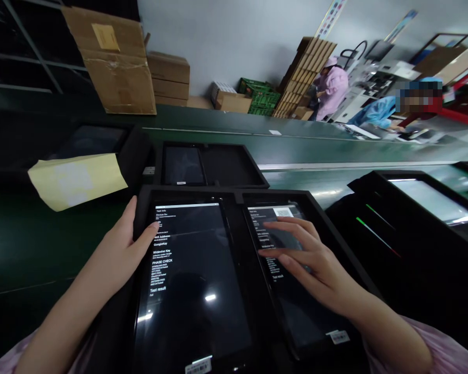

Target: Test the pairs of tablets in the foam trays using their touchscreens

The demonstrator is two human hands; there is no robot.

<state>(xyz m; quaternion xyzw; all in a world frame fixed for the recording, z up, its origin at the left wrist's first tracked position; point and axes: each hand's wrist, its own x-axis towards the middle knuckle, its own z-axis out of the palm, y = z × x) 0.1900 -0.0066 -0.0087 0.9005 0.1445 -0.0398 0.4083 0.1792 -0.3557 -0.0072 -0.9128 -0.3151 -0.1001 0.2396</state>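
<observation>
Grasps the left rim of a black foam tray (237,196) with the left grip (120,244), resting the thumb (145,241) on a rectangular black glass tablet (191,270), near left. Spreads the right grip (315,259), holding nothing, over a matching black tablet (308,311), near right. Has a second black foam tray (230,161) farther off, on a green desk (292,179).

The bare left hand (120,246) spreads its thumb from one extended finger, the thumb slanting toward the right hand; its other fingers are hidden. The bare right hand (315,259), palm down, fans its fingers leftward. Behind the hands, bare forearms (390,322) leave pale pink sleeves (444,343).
</observation>
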